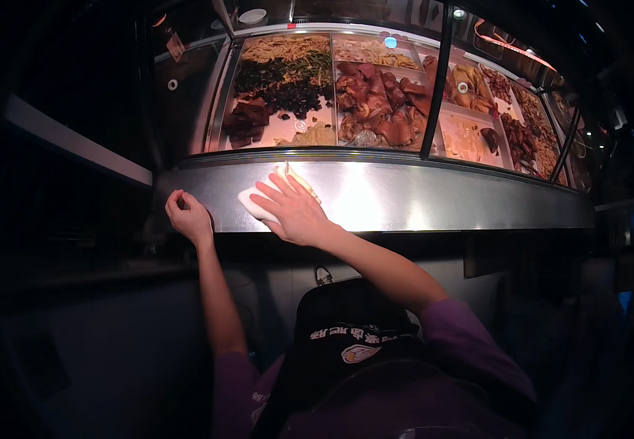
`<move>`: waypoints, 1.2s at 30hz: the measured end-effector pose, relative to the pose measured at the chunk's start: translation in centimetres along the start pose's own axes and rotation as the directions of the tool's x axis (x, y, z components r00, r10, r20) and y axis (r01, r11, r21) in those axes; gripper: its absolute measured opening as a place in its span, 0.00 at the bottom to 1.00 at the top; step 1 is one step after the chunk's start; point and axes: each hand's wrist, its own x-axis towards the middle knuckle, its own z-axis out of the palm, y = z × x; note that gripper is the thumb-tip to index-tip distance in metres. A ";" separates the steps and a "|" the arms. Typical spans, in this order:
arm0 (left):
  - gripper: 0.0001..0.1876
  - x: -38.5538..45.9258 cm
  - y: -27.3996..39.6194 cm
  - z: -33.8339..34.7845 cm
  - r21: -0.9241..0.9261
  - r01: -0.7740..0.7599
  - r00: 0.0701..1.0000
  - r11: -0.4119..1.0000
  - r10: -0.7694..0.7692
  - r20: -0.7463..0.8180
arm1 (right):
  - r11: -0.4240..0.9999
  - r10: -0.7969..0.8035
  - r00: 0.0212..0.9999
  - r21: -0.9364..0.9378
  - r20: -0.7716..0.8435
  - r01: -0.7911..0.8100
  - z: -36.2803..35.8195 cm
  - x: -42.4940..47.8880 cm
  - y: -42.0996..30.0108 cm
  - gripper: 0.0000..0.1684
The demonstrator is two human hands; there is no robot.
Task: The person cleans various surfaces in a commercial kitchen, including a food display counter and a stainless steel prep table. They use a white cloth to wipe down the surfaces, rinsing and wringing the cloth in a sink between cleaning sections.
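A folded white cloth (256, 207) lies on the stainless steel ledge (405, 197) in front of a glass food display case. My right hand (298, 211) rests flat over it with fingers spread, palm down; the cloth's edges show beyond the fingertips and at the left. To the left, my left hand (189, 215) is at the ledge's left end, its fingers curled, with nothing visible in it. Whether it touches the ledge I cannot tell.
Behind the glass, metal trays hold dark and pale sliced foods (281, 77), braised meat pieces (383, 104) and more meats on the right. A black upright frame bar (436, 82) divides the glass. A pale rail (81, 140) runs at the left. Below the ledge, a shoe (323, 276) shows.
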 end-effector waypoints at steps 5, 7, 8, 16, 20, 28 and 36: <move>0.12 -0.4 -0.1 0.1 0.052 0.069 0.998 0.996 -0.068 -0.017 | 0.789 0.455 0.857 -0.336 -0.243 -0.515 -14.7 -19.0 9.2 0.29; 0.13 -0.6 0.1 0.0 0.102 0.066 0.998 0.993 -0.066 -0.004 | 0.634 0.541 0.754 -0.409 -0.373 -0.657 -19.5 -26.2 13.4 0.29; 0.13 -0.5 -0.1 0.2 0.134 0.058 0.998 0.989 -0.058 -0.003 | 0.534 0.586 0.678 -0.419 -0.442 -0.735 -21.2 -29.5 15.1 0.29; 0.14 -0.2 0.8 0.5 0.181 0.026 0.998 0.983 -0.035 0.043 | 0.215 0.644 0.396 -0.342 -0.654 -0.915 -17.1 -25.4 16.9 0.30; 0.14 -0.3 0.6 0.7 0.186 0.032 0.999 0.982 -0.038 0.027 | 0.738 0.541 0.776 -0.259 -0.325 -0.623 -9.4 -12.1 6.4 0.33; 0.11 1.3 -2.4 -1.5 -0.161 0.100 0.972 0.982 -0.062 0.227 | 0.971 0.220 0.975 -0.091 -0.016 -0.221 -4.8 -6.4 -1.9 0.35; 0.11 8.8 -9.1 -4.6 0.032 -0.096 0.952 0.995 0.082 0.294 | 0.383 0.606 0.467 -0.278 -0.644 -0.881 -2.1 -7.0 0.7 0.30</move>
